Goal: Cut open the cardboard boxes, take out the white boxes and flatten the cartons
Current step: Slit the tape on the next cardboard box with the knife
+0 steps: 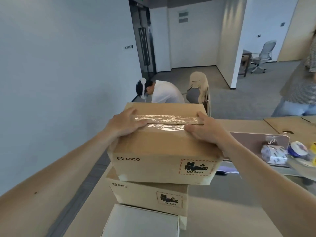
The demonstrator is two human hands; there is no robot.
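Note:
A sealed brown cardboard box (160,146) with clear tape along its top seam sits askew on a second brown carton (147,194). My left hand (126,123) lies on the upper box's top left corner and my right hand (203,130) grips its top right edge, so both hold it. The tape is uncut. A white box (142,223) lies in front of the lower carton, near the bottom of the view.
A table (248,124) runs to the right with a tray (248,141) holding wrapped packets and tape rolls. Flattened cardboard (294,124) lies at the far right. One person crouches behind the boxes, another stands at the right edge. A draped chair (198,89) stands behind.

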